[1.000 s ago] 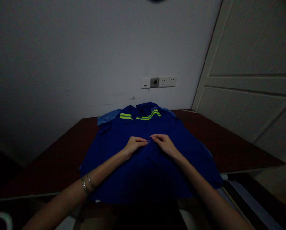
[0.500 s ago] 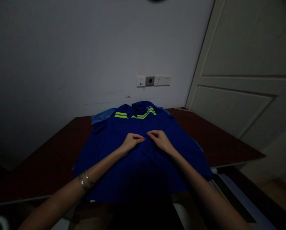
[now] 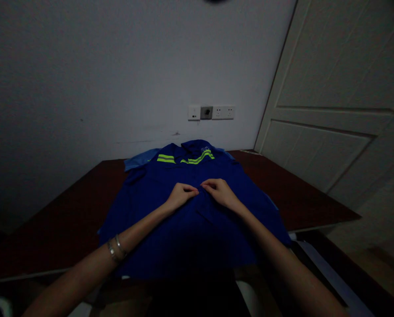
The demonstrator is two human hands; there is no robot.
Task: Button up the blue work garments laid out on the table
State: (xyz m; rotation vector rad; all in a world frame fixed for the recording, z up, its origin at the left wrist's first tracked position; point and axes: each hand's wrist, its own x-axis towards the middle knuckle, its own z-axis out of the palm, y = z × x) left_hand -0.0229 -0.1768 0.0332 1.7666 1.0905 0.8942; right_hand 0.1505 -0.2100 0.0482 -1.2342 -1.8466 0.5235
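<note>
A dark blue work shirt with yellow-green reflective stripes across the chest lies spread out, its collar toward the wall. My left hand pinches the cloth at the middle of the shirt front, thumb and fingertips together. Just beside it, my right hand is closed in a similar pinch on the front opening. The fingertips of both hands nearly meet. In the dim light, any button between them is too small to make out. Two silver bracelets circle my left wrist.
Under the shirt is a dark reddish-brown table, pushed against a pale wall. Wall sockets sit above the collar. A white panelled door stands to the right. Flat items lie below the table's right edge.
Both hands stay at the same spot on the shirt front. A small round button seen between the fingertips before is now mostly hidden. The view has shifted very slightly.
</note>
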